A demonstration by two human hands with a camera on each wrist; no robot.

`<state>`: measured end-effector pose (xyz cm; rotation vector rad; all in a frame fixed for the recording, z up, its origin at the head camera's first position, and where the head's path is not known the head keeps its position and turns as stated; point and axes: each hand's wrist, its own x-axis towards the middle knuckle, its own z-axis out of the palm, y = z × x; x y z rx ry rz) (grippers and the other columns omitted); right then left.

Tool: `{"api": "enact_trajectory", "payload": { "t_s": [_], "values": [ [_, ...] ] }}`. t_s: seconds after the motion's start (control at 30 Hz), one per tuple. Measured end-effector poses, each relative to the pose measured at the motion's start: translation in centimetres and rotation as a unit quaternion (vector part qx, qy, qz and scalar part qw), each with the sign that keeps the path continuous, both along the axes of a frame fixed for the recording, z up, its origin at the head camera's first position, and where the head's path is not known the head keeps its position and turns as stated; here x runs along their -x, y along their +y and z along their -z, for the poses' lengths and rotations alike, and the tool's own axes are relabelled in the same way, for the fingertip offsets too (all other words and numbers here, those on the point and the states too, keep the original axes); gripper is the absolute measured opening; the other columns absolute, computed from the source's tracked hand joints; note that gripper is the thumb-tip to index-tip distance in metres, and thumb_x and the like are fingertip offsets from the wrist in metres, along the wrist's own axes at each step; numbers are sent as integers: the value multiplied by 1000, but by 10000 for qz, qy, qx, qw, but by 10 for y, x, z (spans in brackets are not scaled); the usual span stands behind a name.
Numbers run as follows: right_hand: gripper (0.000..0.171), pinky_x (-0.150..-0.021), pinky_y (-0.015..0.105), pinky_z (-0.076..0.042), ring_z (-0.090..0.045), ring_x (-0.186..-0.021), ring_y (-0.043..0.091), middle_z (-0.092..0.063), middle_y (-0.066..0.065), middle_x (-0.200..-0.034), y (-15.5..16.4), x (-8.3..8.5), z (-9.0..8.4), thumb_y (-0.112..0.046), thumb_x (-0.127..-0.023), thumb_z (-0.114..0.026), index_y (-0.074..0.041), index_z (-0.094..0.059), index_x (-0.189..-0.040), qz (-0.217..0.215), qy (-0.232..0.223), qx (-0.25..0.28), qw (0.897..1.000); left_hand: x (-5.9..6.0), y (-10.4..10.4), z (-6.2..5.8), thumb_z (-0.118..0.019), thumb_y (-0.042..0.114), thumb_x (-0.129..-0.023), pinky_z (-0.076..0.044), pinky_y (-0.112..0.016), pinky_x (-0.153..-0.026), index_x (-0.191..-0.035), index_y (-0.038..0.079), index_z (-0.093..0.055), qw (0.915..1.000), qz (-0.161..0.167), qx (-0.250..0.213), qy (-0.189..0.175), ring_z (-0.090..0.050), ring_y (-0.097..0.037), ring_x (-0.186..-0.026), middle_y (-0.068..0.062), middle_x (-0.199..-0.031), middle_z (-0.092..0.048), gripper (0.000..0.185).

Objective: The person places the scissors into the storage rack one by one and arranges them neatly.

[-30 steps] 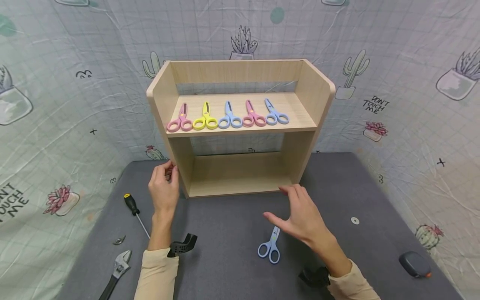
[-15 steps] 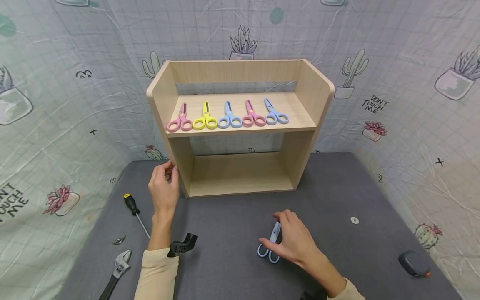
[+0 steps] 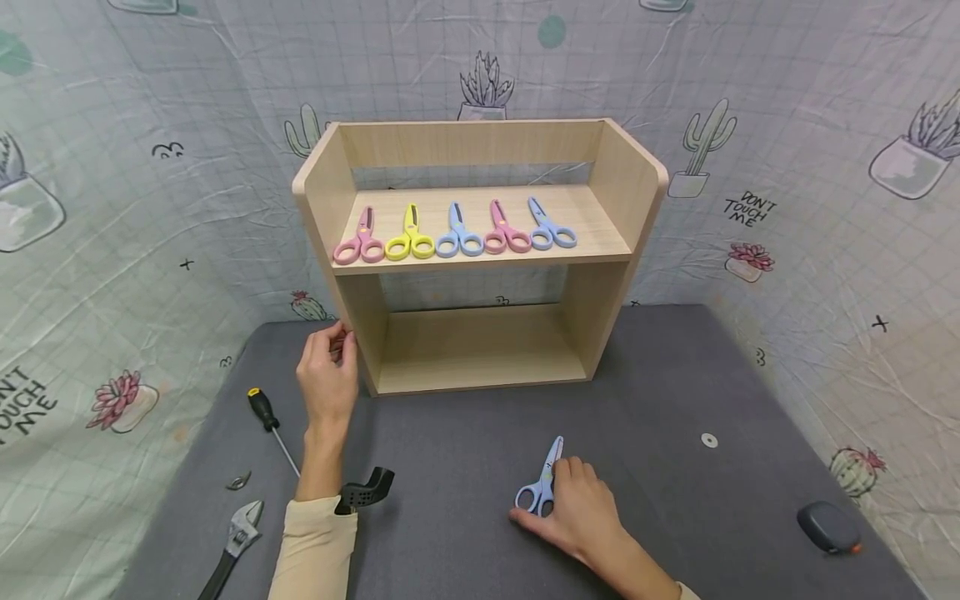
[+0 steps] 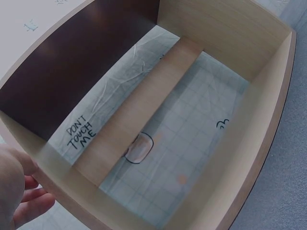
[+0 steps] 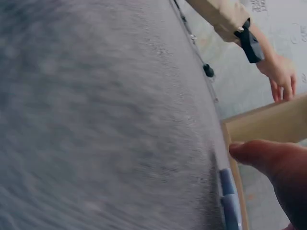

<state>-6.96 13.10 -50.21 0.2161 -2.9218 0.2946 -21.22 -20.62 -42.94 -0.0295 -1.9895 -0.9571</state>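
Observation:
A blue pair of scissors lies on the grey table in front of the shelf, blades pointing away. My right hand is over its right side, covering part of one handle loop; the thumb is extended near the handles. In the right wrist view that thumb stands apart from the blue handle. My left hand rests against the outside of the wooden shelf's left panel. Its fingers are bent beside the panel edge in the left wrist view, gripping nothing visible.
Pink scissors, yellow scissors and several others line the upper shelf board. A screwdriver, a small metal piece and an adjustable wrench lie left. Right are a washer and a dark rounded device.
My right hand has come back from near the shelf's lower right corner, down to the blue scissors on the table. My left hand and the scissors have stayed in place.

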Motion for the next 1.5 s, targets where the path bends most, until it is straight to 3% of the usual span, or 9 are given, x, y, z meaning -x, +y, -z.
{"api": "enact_trajectory", "payload": {
  "t_s": [0.17,0.23,0.4,0.63,0.83,1.07,1.27,1.37,1.5],
  "values": [
    [92,-49,35,-43,-48,-68,19,-51,4,-78,-4,-1,6,-89,-60,-67,-4,-60,-92,86,249,-354,9990,0,0,1,-65,11,-97,-53,-4,-73,-112,-6,-68,9999,44,-86,85,-70,-31,-82,-22,-100,-67,23],
    [91,-48,36,-42,-49,-67,20,-53,6,-78,-6,0,8,-88,-59,-68,-3,-60,-91,57,497,-435,9978,0,0,1,-66,11,-97,-55,-9,-72,-112,-6,-68,9998,66,-144,123,-70,-32,-82,-22,-100,-67,23],
    [78,-46,34,-40,-48,-63,19,-51,6,-74,-8,0,9,-77,-62,-76,-5,-58,-85,-29,812,-447,9957,0,0,2,-64,12,-98,-59,-37,-72,-113,-6,-68,9998,76,-150,68,-69,-32,-83,-21,-101,-67,24],
    [61,-46,31,-42,-46,-64,16,-48,4,-74,-6,0,6,-52,-64,-85,-2,-59,-87,-246,559,244,9978,0,0,0,-65,12,-98,-62,-36,-73,-113,-6,-67,10000,8,4,-12,-70,-29,-84,-21,-101,-67,24],
    [54,-56,31,-44,-46,-68,19,-49,6,-77,-1,3,2,-43,-59,-90,-3,-60,-80,-411,471,598,9963,-1,0,0,-65,12,-97,-58,-13,-74,-113,-6,-67,10000,12,28,12,-70,-29,-84,-21,-101,-67,24],
    [48,-60,31,-46,-48,-74,20,-52,5,-79,6,9,-3,-40,-61,-86,-1,-65,-81,-574,637,579,9946,1,0,2,-65,11,-97,-61,-25,-72,-112,-5,-67,10000,1,29,90,-70,-31,-83,-21,-100,-68,23],
    [51,-61,27,-44,-48,-76,16,-54,2,-81,10,15,-10,-38,-59,-86,0,-69,-89,-905,1330,885,9830,1,-1,2,-65,11,-97,-44,4,-76,-112,-6,-67,9999,63,-26,140,-70,-32,-82,-23,-100,-67,23],
    [52,-60,25,-44,-48,-76,15,-54,2,-82,12,19,-15,-39,-58,-87,-1,-69,-90,-1144,1800,1014,9717,1,-1,2,-65,11,-97,-45,3,-76,-113,-6,-67,9999,59,-6,113,-70,-32,-83,-22,-100,-67,23],
    [53,-62,25,-47,-50,-78,15,-57,4,-83,16,24,-27,-37,-58,-87,1,-70,-92,-1402,2249,1204,9567,0,-1,2,-65,12,-97,-55,-8,-75,-113,-5,-67,10000,20,27,54,-70,-30,-84,-21,-101,-67,23]
  ]
}}
